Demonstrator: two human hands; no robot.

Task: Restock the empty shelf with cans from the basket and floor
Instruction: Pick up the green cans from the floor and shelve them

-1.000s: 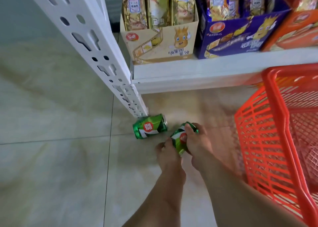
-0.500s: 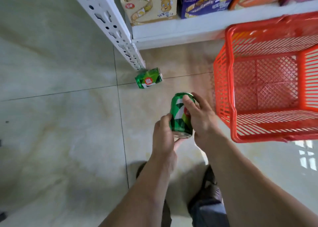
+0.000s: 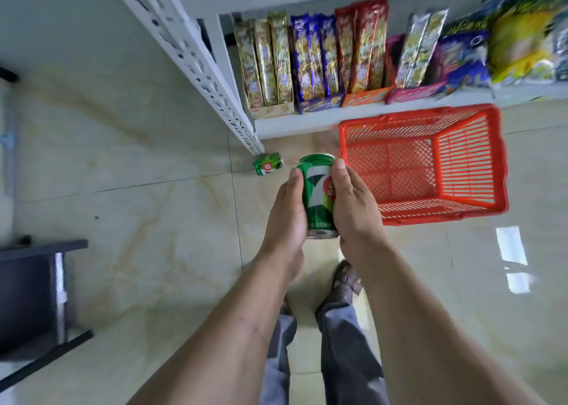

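A green can (image 3: 316, 195) stands upright between both my hands, well above the floor. My left hand (image 3: 285, 217) grips its left side and my right hand (image 3: 353, 208) grips its right side, fingers wrapped round it. A second green can (image 3: 268, 163) lies on its side on the tiled floor, at the foot of the white shelf upright (image 3: 196, 63). The red plastic basket (image 3: 470, 214) stands on the floor to the right of my hands, and I see no cans in it.
The bottom shelf (image 3: 307, 122) behind the basket holds boxes of snack packets (image 3: 310, 60) and bags. A dark piece of furniture (image 3: 33, 288) stands at the left edge. My legs and a sandalled foot (image 3: 344, 281) are below my hands.
Both hands lifted the can from the floor and raised it upright. The view pulled back and up, away from the shelf, so the whole basket shows.
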